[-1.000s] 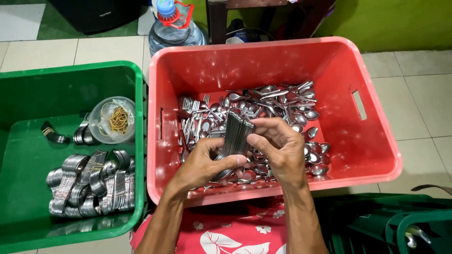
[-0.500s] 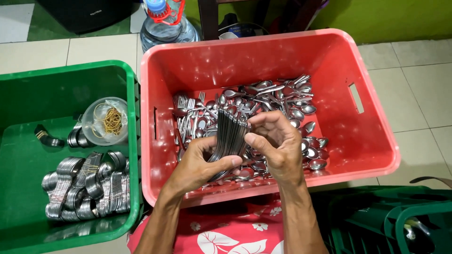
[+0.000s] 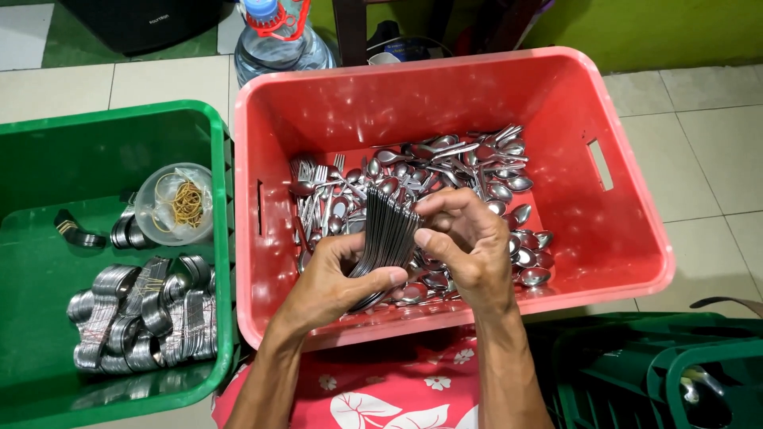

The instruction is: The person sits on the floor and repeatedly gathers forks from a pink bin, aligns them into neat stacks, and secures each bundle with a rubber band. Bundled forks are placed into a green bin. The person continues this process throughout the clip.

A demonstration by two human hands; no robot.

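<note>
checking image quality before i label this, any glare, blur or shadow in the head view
Head view: sharp overall, no motion blur on the left hand or right hand; bright highlights glint off the loose spoons and the stacked spoons held between them; soft sheen on the red crate wall; the green crate interior is darker, in shade; slight wide-angle bowing at the edges.

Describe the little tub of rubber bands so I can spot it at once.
Look in the green crate left of the red crate. Near its upper right corner sits a small clear round tub. Unlike the bundled spoons below it, it is see-through and holds yellowish rubber bands.
</note>
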